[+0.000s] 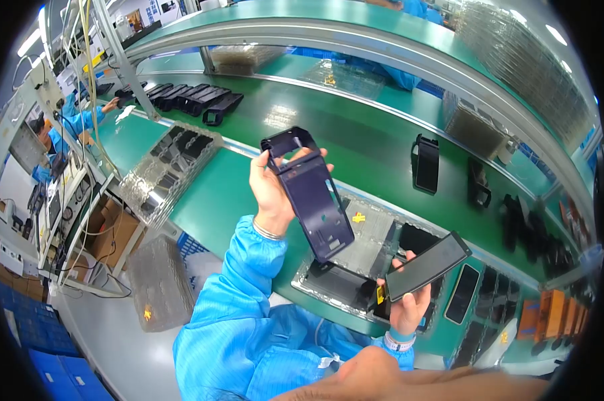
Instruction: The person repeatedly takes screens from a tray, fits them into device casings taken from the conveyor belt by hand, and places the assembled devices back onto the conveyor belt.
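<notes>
Near the middle, my left hand point(274, 194) grips a dark plastic housing point(317, 206) by its upper end, which has a large opening. The housing is tilted, its lower end pointing down and to the right. Lower right, my right hand point(410, 301) holds a flat black screen unit point(428, 266) at a slant; a small yellow tab point(381, 295) shows at its lower left corner. The two parts are apart. Below them on the bench lies a clear plastic tray point(372, 230) with dark panels in it. A phone-like panel point(462, 294) lies right of my right hand.
Behind runs a green conveyor point(362, 144) with a black device point(426, 164) and a row of dark housings point(188, 99). Left is another clear tray point(171, 164). Orange bins point(551, 314) stand at right. A co-worker's blue sleeve point(81, 120) shows far left.
</notes>
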{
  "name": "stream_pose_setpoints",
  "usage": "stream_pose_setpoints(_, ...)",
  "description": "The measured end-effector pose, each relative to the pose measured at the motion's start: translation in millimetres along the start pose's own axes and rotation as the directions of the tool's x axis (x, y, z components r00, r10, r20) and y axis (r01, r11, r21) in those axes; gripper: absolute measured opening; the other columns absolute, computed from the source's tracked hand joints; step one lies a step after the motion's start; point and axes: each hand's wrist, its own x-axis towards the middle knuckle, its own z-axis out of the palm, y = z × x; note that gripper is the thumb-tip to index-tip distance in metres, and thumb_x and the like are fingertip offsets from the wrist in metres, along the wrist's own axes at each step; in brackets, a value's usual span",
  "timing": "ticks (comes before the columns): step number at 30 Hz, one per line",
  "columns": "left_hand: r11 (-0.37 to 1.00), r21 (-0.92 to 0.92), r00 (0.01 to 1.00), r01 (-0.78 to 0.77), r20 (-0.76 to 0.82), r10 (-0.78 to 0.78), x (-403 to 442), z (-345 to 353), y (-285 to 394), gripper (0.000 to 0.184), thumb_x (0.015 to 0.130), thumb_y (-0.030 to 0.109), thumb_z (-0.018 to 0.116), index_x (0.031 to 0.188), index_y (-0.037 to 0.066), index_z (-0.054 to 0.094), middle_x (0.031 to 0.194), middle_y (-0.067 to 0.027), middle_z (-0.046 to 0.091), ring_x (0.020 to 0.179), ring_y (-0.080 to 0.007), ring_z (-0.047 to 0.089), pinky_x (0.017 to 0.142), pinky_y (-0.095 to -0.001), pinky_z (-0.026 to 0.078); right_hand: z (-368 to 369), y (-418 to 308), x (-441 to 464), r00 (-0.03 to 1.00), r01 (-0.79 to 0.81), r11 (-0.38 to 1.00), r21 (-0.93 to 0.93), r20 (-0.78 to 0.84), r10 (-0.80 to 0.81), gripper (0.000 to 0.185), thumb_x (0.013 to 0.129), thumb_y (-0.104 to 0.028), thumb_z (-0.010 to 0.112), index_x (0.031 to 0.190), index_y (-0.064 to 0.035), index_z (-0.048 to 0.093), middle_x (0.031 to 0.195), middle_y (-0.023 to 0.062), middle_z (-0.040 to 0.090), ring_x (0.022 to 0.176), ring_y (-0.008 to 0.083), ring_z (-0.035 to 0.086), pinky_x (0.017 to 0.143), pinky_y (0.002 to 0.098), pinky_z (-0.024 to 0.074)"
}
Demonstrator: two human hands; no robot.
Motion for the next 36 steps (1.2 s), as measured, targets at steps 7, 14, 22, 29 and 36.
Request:
stream_pose_setpoints(7,0.987,-0.032,0.987,0.157,0.046,-0.156,-30,36,-27,0.073,0.092,0.051,0.024,0.138,-0.004,0.032,0.135,-0.0272,0.042,0.116,-0.0443,0.050,0.094,-0.0591,0.045,1,-5,-5,0.996,0.075,0.977,-0.199,-0.037,-0.083,0.069,0.083,-0.018,0.067,0.140,-0.0022,0.033,0.145,0.0239,0.031,0.126,0.0388,0.044,0.084,0.0524,0.0549)
stream_pose_setpoints(14,0.962,-0.073,0.964,0.262,0.075,-0.256,-35,44,-39,0.075,0.091,0.055,0.025,0.138,-0.003,0.034,0.136,-0.0257,0.041,0.110,-0.0448,0.053,0.090,-0.0593,0.047,7,-11,-5,0.983,0.131,0.973,-0.188,-0.103,-0.153,0.067,0.081,-0.017,0.071,0.138,-0.0026,0.037,0.146,0.0236,0.030,0.126,0.0383,0.044,0.084,0.0530,0.0553)
stream_pose_setpoints(22,0.966,-0.081,0.969,0.245,-0.017,-0.247,-36,46,-53,0.073,0.092,0.053,0.024,0.138,-0.003,0.034,0.136,-0.0268,0.042,0.112,-0.0448,0.052,0.091,-0.0597,0.047,24,-18,-13,0.907,0.337,0.899,-0.280,-0.159,-0.390,0.071,0.085,-0.025,0.069,0.141,-0.0060,0.032,0.148,0.0245,0.024,0.126,0.0377,0.043,0.082,0.0544,0.0547)
stream_pose_setpoints(29,0.971,-0.065,0.972,0.231,-0.024,-0.233,-37,47,-59,0.074,0.092,0.054,0.025,0.138,-0.002,0.035,0.134,-0.0252,0.045,0.109,-0.0455,0.054,0.089,-0.0573,0.048,42,-20,-15,0.861,0.406,0.850,-0.335,-0.169,-0.479,0.080,0.077,-0.033,0.077,0.140,-0.0074,0.036,0.147,0.0237,0.023,0.124,0.0406,0.042,0.078,0.0534,0.0566)
stream_pose_setpoints(36,0.971,-0.075,0.970,0.229,-0.065,-0.234,-39,43,-67,0.076,0.091,0.055,0.026,0.137,-0.004,0.036,0.132,-0.0248,0.047,0.108,-0.0462,0.055,0.089,-0.0551,0.048,45,-11,-19,0.868,0.418,0.807,-0.417,-0.078,-0.490,0.076,0.080,-0.038,0.073,0.141,-0.0085,0.037,0.148,0.0222,0.024,0.125,0.0380,0.042,0.082,0.0523,0.0546)
